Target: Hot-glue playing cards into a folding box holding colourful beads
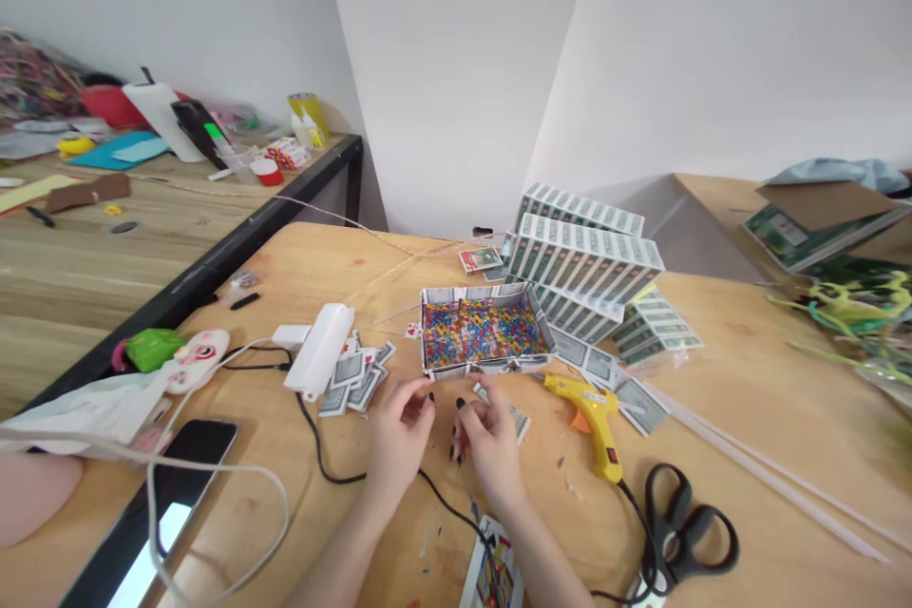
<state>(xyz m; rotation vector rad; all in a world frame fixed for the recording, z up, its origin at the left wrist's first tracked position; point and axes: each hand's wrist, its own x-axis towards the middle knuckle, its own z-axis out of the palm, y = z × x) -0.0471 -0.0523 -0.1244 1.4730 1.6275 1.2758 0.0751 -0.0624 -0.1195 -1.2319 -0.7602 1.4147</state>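
Observation:
A shallow open box (434,359) with walls of grey-backed playing cards stands mid-table, its floor covered in a red, blue and yellow pattern. At its front edge is my left hand (403,427), index finger stretched toward the near wall and thumb held apart. My right hand (488,437) is beside it, index fingertip at the same wall and the other fingers loosely bent. Nothing shows between the fingers of either hand. A yellow hot glue gun (590,416) lies right of my right hand. Several loose playing cards (352,380) are scattered left of the box.
Stacked card packs (588,256) rise behind the box. Black-handled scissors (680,532) and clear glue sticks (762,461) lie right. A white power adapter (320,351), phone (167,503) and cables are left. A face-up card (491,560) lies between my forearms. A cluttered side table (235,218) adjoins.

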